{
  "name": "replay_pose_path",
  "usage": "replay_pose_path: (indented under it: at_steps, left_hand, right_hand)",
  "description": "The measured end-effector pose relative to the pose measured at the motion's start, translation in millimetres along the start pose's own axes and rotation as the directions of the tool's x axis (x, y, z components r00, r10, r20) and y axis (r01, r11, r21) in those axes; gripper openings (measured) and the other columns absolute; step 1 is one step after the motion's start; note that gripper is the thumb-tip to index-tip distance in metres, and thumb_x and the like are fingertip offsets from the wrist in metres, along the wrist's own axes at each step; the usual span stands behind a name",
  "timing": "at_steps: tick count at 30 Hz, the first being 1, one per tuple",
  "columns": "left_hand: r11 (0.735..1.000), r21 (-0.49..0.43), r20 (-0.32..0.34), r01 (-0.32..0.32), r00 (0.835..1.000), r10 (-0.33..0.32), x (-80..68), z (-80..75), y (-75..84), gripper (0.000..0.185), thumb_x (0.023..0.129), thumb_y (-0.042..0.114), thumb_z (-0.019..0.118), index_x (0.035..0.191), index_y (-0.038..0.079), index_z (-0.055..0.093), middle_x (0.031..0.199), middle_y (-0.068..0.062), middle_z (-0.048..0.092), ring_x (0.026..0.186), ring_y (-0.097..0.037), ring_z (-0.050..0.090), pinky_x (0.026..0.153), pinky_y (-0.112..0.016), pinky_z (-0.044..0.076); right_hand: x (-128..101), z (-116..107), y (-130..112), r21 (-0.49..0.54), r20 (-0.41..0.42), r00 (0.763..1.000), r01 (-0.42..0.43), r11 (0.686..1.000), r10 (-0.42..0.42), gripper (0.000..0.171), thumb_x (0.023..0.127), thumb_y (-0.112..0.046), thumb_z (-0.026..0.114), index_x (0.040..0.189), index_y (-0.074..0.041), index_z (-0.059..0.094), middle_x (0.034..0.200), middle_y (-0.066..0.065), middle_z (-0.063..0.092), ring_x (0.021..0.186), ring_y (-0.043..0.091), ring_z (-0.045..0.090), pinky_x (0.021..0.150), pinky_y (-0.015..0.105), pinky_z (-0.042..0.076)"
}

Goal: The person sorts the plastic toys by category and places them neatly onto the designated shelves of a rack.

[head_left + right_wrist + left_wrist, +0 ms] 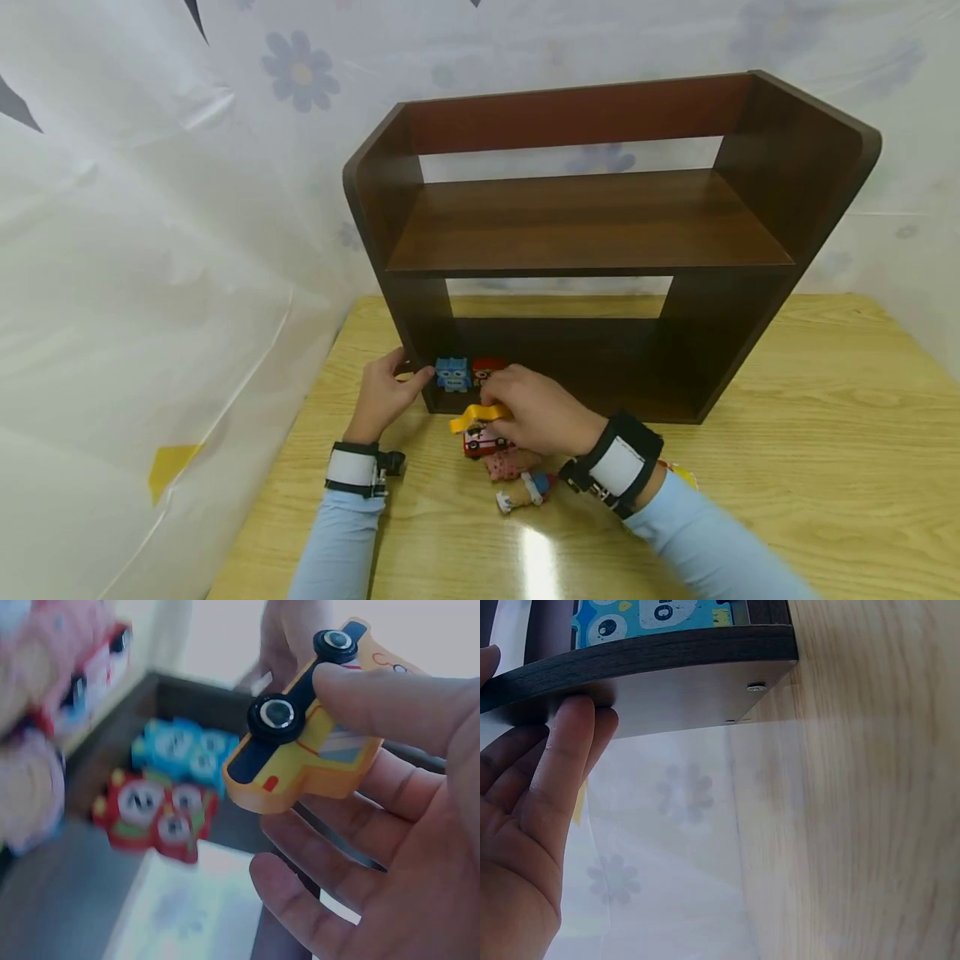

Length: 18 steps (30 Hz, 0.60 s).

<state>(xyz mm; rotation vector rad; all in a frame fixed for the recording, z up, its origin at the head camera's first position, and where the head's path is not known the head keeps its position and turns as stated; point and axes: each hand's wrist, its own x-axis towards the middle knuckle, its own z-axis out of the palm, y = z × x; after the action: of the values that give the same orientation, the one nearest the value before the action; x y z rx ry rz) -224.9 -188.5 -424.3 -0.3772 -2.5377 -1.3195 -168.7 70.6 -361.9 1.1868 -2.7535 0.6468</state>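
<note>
Right grip (pixel 525 412) pinches a yellow toy car (pixel 315 739); left grip (pixel 386 392) lies spread on the shelf unit's (pixel 600 242) left wall.
The car is at the shelf's low left opening, near a blue owl block (pixel 453 374) and red owl block (pixel 487 367); more toys (pixel 510 471) sit on the counter (pixel 825 467).

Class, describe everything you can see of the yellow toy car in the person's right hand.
The yellow toy car looks like flat painted wood, with two black wheels with grey hubs, a dark underside and a small red mark. The right hand pinches it between thumb and fingers, tilted, in the air before the bottom shelf, near the blue and red toys.
</note>
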Motion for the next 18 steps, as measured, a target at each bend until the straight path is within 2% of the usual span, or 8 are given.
replay_pose_path:
  at_steps: [4,9,14,18]
  left_hand:
    - [1.0,0.001,0.004,0.006,1.0,-0.006,-0.6,0.8,0.4,0.031,0.088,0.021,0.073,0.113,0.004,0.07,0.108,-0.016,0.075,0.101,-0.035,0.073,0.078,-0.044,0.062]
    - [1.0,0.008,0.005,0.01,1.0,-0.01,-1.1,-0.8,1.4,0.03,0.088,0.021,0.072,0.112,0.004,0.07,0.108,-0.016,0.075,0.101,-0.035,0.073,0.078,-0.044,0.062]
    - [1.0,0.013,0.003,0.013,1.0,-0.013,-1.5,-4.8,2.0,0.03,0.087,0.022,0.073,0.111,0.005,0.071,0.108,-0.015,0.075,0.102,-0.034,0.073,0.077,-0.044,0.062]
    - [1.0,0.019,0.003,0.019,1.0,-0.019,-3.8,-5.0,1.3,0.03,0.088,0.022,0.073,0.111,0.003,0.071,0.108,-0.016,0.075,0.102,-0.035,0.073,0.077,-0.044,0.062]
  right_hand:
    - [-4,-17,16,-0.012,-0.039,0.998,-0.057,0.998,0.056,0.018,0.089,-0.024,0.074,0.101,-0.012,0.07,0.097,0.0,0.07,0.079,0.008,0.058,0.071,0.026,0.052]
    - [-5,-32,37,-0.003,-0.125,0.984,-0.127,0.992,0.125,0.022,0.087,-0.022,0.076,0.103,-0.009,0.07,0.094,0.004,0.073,0.072,0.009,0.059,0.067,0.029,0.052]
    - [-4,-38,58,0.004,-0.171,0.969,-0.18,0.984,0.178,0.026,0.09,-0.023,0.073,0.112,-0.008,0.07,0.103,0.008,0.074,0.076,0.012,0.064,0.068,0.034,0.054]
    - [-4,-34,71,-0.014,-0.177,0.969,-0.179,0.984,0.174,0.029,0.091,-0.021,0.071,0.116,-0.008,0.071,0.108,0.01,0.075,0.082,0.017,0.069,0.072,0.038,0.056]
